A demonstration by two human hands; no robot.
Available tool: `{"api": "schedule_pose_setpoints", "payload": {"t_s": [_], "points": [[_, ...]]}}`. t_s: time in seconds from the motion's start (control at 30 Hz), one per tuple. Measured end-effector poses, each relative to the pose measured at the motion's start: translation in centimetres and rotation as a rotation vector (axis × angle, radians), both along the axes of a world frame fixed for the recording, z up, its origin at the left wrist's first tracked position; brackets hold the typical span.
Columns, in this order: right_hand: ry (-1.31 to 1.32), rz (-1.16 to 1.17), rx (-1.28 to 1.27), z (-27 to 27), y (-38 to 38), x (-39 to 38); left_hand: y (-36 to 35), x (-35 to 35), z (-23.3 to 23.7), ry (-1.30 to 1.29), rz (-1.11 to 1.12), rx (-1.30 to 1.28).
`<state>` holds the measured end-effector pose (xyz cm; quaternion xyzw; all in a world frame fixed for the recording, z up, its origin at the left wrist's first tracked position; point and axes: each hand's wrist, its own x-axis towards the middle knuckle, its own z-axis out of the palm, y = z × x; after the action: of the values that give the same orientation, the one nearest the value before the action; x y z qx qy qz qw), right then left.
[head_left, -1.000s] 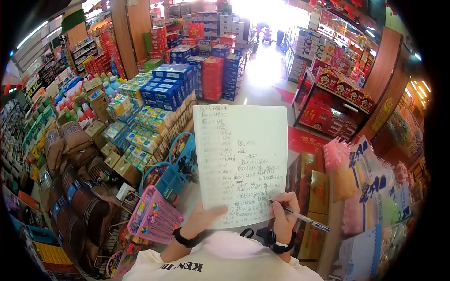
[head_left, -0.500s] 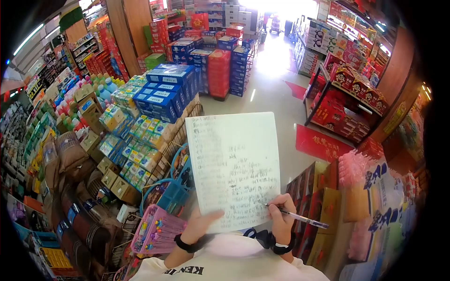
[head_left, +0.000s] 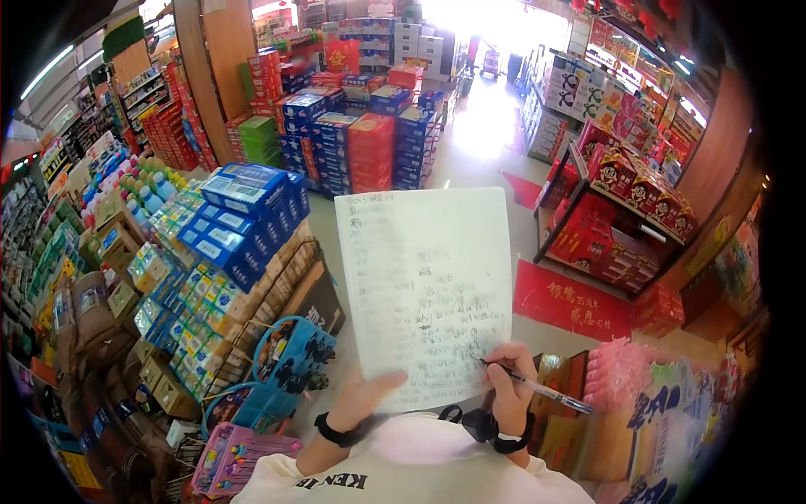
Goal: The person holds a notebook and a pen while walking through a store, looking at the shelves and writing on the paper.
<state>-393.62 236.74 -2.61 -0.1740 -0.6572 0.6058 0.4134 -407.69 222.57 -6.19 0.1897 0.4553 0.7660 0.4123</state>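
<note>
A white sheet of paper [head_left: 424,277] with handwritten lines is held up in front of my chest. My left hand [head_left: 363,401] grips its lower left edge, thumb lying across the front and the other fingers hidden behind. In my right hand [head_left: 512,388] is a pen [head_left: 537,386] with a clear barrel, pinched between thumb and fingers. Its tip points left onto the writing near the sheet's lower right edge. That hand also overlaps the paper's right border. Black bands circle both wrists.
Blue boxes [head_left: 243,220] and tissue packs [head_left: 197,323] are stacked on the left, above a blue basket [head_left: 294,357] and a pink tray [head_left: 239,454]. Red gift boxes [head_left: 600,244] fill a rack at right, near a red floor mat [head_left: 571,301]. Pink packs [head_left: 617,374] stand lower right.
The shop has shifted around me: the left stacks and baskets sit further left, and more of the red mat shows. Both hands keep hold of the paper and pen.
</note>
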Motion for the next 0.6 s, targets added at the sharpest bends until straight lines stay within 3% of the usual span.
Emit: {"api": "schedule_pose_setpoints", "payload": {"t_s": [0.33,0.6], "points": [[-0.045,-0.08,-0.119,-1.2,11.7,-6.0,13.0,-6.9,-0.9,0.021,-0.081,-0.047],[-0.004,-0.059,-0.095,-0.5,20.3,-17.3,22.6,-18.9,0.5,0.047,-0.123,-0.05]]}}
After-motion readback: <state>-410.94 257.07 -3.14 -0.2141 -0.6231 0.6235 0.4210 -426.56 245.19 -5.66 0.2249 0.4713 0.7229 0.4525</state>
